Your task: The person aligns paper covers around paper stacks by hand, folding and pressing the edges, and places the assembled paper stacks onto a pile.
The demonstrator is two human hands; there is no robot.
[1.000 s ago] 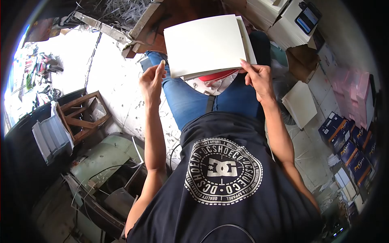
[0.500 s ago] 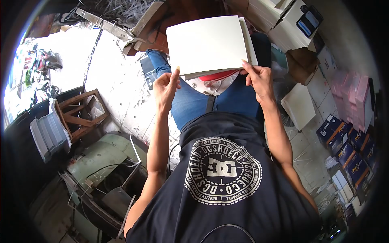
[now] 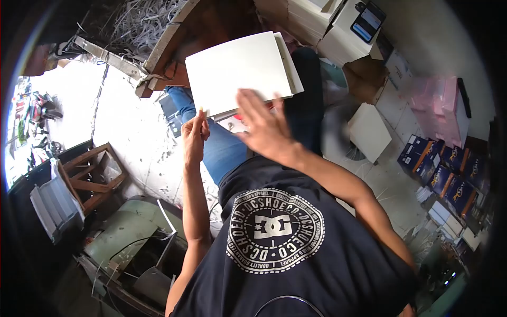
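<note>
A stack of cream paper sheets [image 3: 237, 68] lies over my knees, its edges uneven at the right. At its lower left corner my left hand [image 3: 196, 132] pinches the paper between thumb and fingers. My right hand [image 3: 264, 121] is spread, slightly blurred, over the stack's near edge, with its fingertips over the top sheet; whether they press on it is unclear. Something red shows in small part behind the right hand.
Shredded paper [image 3: 142, 26] fills a wooden-edged bin at the top left. A phone [image 3: 368, 21] rests on a box at the top right. Cream sheets [image 3: 369, 132], pink-wrapped packs [image 3: 435, 108] and dark blue boxes [image 3: 443, 174] stand at the right. A wooden frame [image 3: 92, 177] is at the left.
My right hand has left the stack's right corner and moved left, opening over the near edge. My left hand has closed on the lower left corner. The view has shifted and the stack appears tilted.
</note>
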